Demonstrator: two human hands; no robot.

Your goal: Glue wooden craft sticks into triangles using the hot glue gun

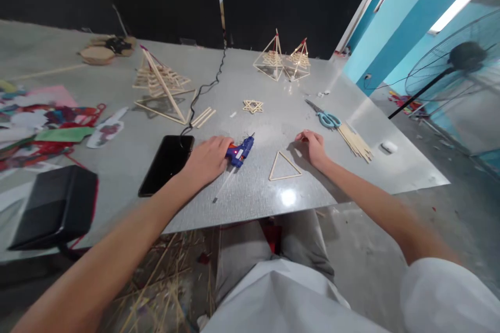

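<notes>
My left hand [211,157] is wrapped round the handle of a blue glue gun [239,152], its nozzle pointing up and right. A glue stick trails from the back of the gun. My right hand [311,146] rests on the table with curled fingers; whatever they hold, if anything, is too small to name. Between the hands lies a flat stick triangle [286,177]. Beyond it sits a small stick star [253,106]. Blue-handled scissors [328,118] and a bundle of sticks [354,141] lie right of my right hand.
A black phone [166,165] lies left of my left hand, crossed by a dark cable [207,86]. Stick pyramids [162,86] stand farther back. Coloured scraps [50,119] and a black box-shaped object [58,205] are at the left. A fan [466,57] stands right.
</notes>
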